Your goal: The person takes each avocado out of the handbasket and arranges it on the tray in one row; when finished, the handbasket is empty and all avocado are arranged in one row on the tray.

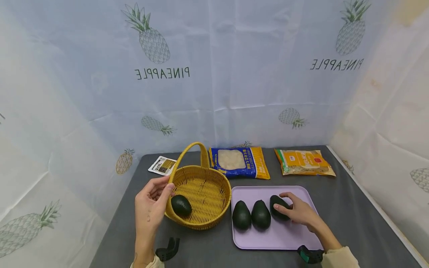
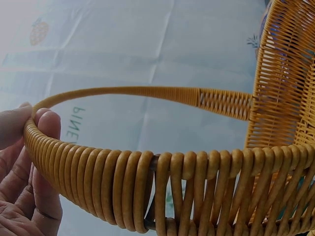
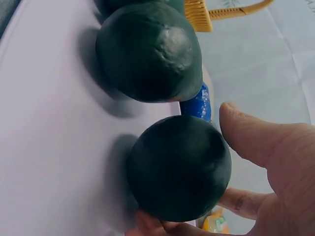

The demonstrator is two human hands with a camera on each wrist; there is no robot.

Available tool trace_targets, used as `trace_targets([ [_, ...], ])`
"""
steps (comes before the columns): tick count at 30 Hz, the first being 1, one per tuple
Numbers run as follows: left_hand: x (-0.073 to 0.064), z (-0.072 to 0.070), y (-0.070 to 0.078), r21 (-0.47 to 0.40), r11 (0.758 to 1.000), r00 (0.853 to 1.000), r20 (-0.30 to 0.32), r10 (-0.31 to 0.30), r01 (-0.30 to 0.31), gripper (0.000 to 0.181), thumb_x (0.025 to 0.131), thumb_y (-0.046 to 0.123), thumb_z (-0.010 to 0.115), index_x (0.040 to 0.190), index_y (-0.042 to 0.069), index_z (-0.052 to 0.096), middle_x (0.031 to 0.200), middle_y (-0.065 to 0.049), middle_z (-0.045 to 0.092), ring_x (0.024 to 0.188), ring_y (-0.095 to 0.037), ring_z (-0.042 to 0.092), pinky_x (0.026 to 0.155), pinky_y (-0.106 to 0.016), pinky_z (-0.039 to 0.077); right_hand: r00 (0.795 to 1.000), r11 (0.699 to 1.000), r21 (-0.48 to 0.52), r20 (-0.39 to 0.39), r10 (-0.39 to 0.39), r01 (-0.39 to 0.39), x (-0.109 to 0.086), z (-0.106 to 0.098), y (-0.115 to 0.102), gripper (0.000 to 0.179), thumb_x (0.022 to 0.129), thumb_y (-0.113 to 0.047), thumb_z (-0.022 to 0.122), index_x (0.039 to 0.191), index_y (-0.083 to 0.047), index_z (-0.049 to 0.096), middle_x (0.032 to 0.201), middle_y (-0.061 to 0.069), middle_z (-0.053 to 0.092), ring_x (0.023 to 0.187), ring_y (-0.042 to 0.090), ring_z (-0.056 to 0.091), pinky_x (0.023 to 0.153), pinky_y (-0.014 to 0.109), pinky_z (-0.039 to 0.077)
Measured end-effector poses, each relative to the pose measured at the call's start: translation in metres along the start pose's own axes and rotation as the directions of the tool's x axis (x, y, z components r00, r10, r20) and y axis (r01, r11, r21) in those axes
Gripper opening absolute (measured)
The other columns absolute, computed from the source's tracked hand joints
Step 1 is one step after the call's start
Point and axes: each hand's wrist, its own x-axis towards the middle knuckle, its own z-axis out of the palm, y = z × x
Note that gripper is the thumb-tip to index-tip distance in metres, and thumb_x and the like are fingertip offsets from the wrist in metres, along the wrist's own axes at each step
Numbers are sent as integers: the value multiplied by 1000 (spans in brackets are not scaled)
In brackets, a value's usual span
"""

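My left hand (image 1: pixel 152 206) pinches the handle (image 2: pixel 133 187) of a yellow wicker basket (image 1: pixel 221 208) between thumb and fingers, on the handle's left side. One dark green avocado (image 1: pixel 181 206) lies inside the basket at its left. On a lilac tray (image 1: pixel 254 241), two avocados stand side by side, a left one (image 1: pixel 241 216) and a middle one (image 1: pixel 261 215). My right hand (image 1: pixel 299 212) grips a third avocado (image 3: pixel 179 169) at the right of these, thumb on its near side and fingers curved round the far side. That avocado is close over the tray surface.
Behind the basket lies a blue and yellow food bag (image 1: pixel 239 162). An orange bag (image 1: pixel 305 162) lies farther right, beyond the tray. A small white packet (image 1: pixel 162 165) is at the back left. Pineapple-print cloth (image 1: pixel 234 74) hangs round the dark table (image 1: pixel 348 216).
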Motion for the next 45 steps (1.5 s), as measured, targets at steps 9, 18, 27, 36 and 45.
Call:
trace_targets([
  [9,0,1,3,12,1000,1000,-3,18,-18,19,91,5,75,110,5,74,84,-8,74,67,-21,70,57,-21,55,999,999,6,21,44,-44,-4,-3,3,69,91,-49,72,138,-4,49,98,12,68,83,20,63,65,36,57],
  [18,-3,-1,2,8,1000,1000,-11,2,-2,20,90,3,75,110,6,74,84,-4,74,67,-22,71,57,-22,55,992,999,36,123,20,-25,-9,-4,5,67,92,-47,72,139,-6,48,93,10,68,83,20,63,67,37,60],
  [27,-2,-2,1,14,1000,1000,-12,-11,12,21,90,3,75,111,7,74,85,-3,74,67,-18,71,58,-22,55,992,999,-3,118,45,-45,-6,-10,5,68,93,-50,69,134,1,52,100,13,68,85,20,64,69,39,61],
  [36,-2,-1,2,16,1000,1000,-10,-21,21,21,90,4,75,111,8,74,86,-3,74,67,-16,70,58,-23,56,992,999,-12,121,35,-34,-7,-14,8,68,94,-49,69,127,8,56,108,15,67,88,20,65,68,38,61],
  [45,-1,0,5,27,1000,1000,-8,-7,8,21,91,5,75,111,7,74,85,-4,73,67,-20,70,56,-22,54,989,998,-54,138,51,-44,-5,-18,7,71,94,-55,65,129,5,56,110,16,69,93,22,66,70,42,61],
])
